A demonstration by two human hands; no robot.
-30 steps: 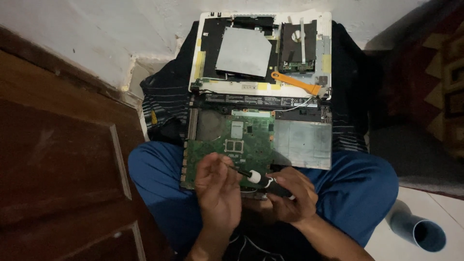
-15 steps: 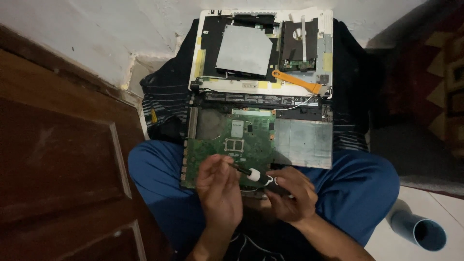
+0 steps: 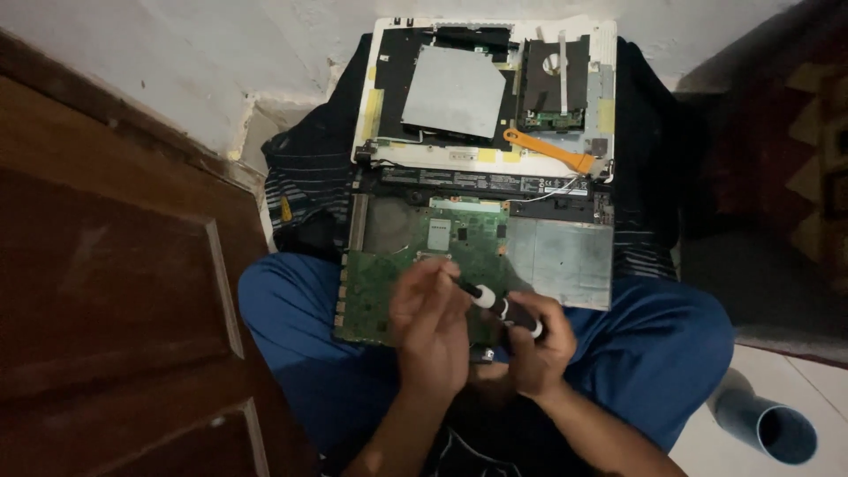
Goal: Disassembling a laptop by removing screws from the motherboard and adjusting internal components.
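Note:
A dismantled laptop lies on my lap, its green circuit board (image 3: 389, 265) exposed beside a grey metal plate (image 3: 558, 258). My right hand (image 3: 537, 344) grips a black and white screwdriver (image 3: 502, 306) that points up and left toward the board. My left hand (image 3: 431, 320) hovers over the lower middle of the board, fingers curled close around the screwdriver's tip; what is under them is hidden. Behind the board lies the white laptop shell (image 3: 606, 62) with a silver drive cover (image 3: 454, 90) and an orange ribbon strip (image 3: 549, 152).
A dark wooden door (image 3: 115, 300) fills the left side. A white wall (image 3: 177, 62) runs behind. A dark striped cloth (image 3: 305, 181) lies under the laptop. A blue pipe end (image 3: 770, 422) sits on the pale floor at lower right; a patterned rug (image 3: 795, 150) is at the right.
Both hands stay over the lower board; the screwdriver has tilted slightly and my left fingers have closed nearer its tip. The laptop parts have not moved.

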